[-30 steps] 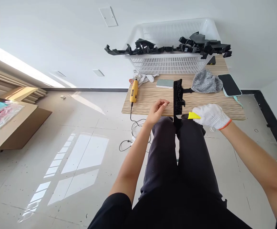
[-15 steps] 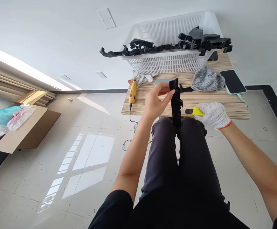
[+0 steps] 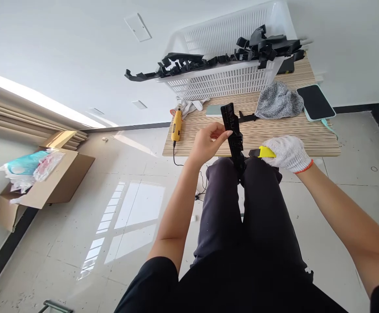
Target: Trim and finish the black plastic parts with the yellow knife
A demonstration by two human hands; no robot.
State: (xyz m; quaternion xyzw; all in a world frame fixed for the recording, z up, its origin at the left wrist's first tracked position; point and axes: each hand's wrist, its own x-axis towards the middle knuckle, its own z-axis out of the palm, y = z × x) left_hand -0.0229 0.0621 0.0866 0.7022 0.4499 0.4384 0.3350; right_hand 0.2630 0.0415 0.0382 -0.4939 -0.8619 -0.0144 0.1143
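Note:
A long black plastic part (image 3: pixel 232 132) stands upright between my knees, leaning slightly left. My bare left hand (image 3: pixel 208 142) is closed around its middle from the left side. My right hand (image 3: pixel 287 153), in a white knit glove, grips a yellow utility knife (image 3: pixel 263 152) whose tip points left toward the lower part of the black piece. Both hands hover at the near edge of a low striped wooden table (image 3: pixel 274 137).
On the table stand a white plastic basket (image 3: pixel 225 78) heaped with black plastic parts, a yellow rotary tool (image 3: pixel 176 126) with a cord, a grey cloth (image 3: pixel 279 101), a phone (image 3: pixel 315 102), a small grey block and a white rag. An open cardboard box (image 3: pixel 45 182) sits at left.
My left hand reached the black part near its top, then slid down to its middle and tilted it left. The gloved hand with the knife stayed near the part's base.

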